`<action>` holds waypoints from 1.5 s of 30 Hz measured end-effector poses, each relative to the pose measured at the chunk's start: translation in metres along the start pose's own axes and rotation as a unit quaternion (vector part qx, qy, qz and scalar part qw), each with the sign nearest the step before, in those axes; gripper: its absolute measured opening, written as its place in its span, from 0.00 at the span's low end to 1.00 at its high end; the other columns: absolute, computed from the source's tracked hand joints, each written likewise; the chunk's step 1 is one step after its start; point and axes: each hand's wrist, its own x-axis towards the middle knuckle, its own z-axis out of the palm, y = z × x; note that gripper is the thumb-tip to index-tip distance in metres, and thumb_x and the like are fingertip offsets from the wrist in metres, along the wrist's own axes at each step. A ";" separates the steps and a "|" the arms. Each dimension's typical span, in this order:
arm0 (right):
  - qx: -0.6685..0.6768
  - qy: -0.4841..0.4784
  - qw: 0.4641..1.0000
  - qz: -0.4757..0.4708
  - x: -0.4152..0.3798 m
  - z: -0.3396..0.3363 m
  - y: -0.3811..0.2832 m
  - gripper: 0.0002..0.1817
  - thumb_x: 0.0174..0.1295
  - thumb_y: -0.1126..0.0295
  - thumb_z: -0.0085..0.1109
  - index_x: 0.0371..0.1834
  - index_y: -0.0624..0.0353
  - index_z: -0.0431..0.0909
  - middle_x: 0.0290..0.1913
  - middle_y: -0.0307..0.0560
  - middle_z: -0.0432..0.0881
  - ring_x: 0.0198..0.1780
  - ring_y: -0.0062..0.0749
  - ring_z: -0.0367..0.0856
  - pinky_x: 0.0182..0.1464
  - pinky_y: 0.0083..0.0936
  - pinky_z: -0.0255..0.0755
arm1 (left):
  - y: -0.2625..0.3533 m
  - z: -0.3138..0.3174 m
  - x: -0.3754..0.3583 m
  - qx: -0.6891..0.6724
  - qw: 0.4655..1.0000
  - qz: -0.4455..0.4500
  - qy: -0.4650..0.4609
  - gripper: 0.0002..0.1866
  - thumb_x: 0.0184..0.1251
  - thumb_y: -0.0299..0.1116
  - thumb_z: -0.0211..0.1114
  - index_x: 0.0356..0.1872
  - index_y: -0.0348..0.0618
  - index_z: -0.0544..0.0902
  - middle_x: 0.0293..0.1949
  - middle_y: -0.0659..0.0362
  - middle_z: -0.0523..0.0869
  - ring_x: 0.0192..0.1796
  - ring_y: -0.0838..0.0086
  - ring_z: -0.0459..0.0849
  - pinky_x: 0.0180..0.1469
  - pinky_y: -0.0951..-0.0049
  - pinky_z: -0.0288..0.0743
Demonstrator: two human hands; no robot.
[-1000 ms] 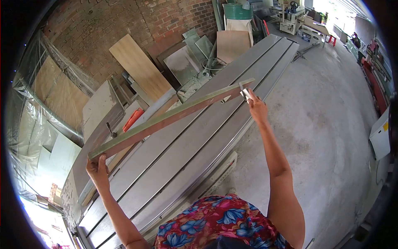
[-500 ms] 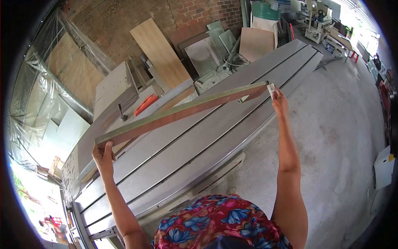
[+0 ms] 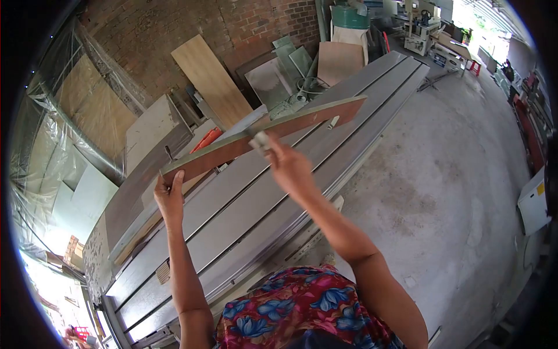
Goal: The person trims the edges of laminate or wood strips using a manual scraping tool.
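A long reddish-brown board (image 3: 221,152) with a greenish upper edge slants above the grey grooved table (image 3: 256,200). My left hand (image 3: 170,195) is closed on its near left end, thumb on the face. My right hand (image 3: 290,171) is closed round a small pale block (image 3: 261,142), which lies against the board's upper edge near the middle; motion blurs both. Beneath the board's far right part, a small light piece (image 3: 333,122) rests on the table. Another small tan piece (image 3: 163,273) lies on the table at the lower left.
Behind the table, a plywood panel (image 3: 212,78) and other sheets lean on a brick wall (image 3: 244,26). An orange-red object (image 3: 208,139) lies beyond the board. Plastic sheeting (image 3: 52,128) hangs at the left. A white box (image 3: 533,200) stands on the right.
My right hand has moved from the board's far right end back toward its middle with the pale block. My left hand and the board's left end have shifted slightly right and up.
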 end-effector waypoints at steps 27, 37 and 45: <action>0.682 -0.336 0.580 0.291 0.036 0.000 0.120 0.21 0.67 0.53 0.51 0.56 0.55 0.70 0.25 0.31 0.70 0.23 0.14 0.69 0.21 0.13 0.64 | -0.044 -0.006 0.005 0.003 0.999 -0.049 0.005 0.12 0.64 0.38 0.64 0.38 0.39 0.78 0.20 0.67 0.74 0.13 0.88 0.63 0.13 0.84 0.56; 0.597 -0.258 0.639 0.409 0.143 -0.080 0.337 0.18 0.64 0.55 0.54 0.51 0.54 0.72 0.25 0.33 0.69 0.20 0.15 0.66 0.20 0.15 0.63 | -0.036 -0.001 0.008 0.024 0.997 -0.071 0.019 0.15 0.65 0.42 0.62 0.40 0.38 0.77 0.23 0.64 0.76 0.13 0.85 0.66 0.13 0.82 0.59; 0.467 0.346 0.772 0.259 0.222 -0.138 0.427 0.17 0.59 0.56 0.60 0.42 0.56 0.76 0.28 0.39 0.76 0.21 0.22 0.73 0.22 0.17 0.66 | -0.030 -0.001 0.007 0.023 0.998 -0.057 0.012 0.13 0.66 0.39 0.62 0.39 0.39 0.76 0.26 0.63 0.76 0.18 0.84 0.68 0.17 0.81 0.61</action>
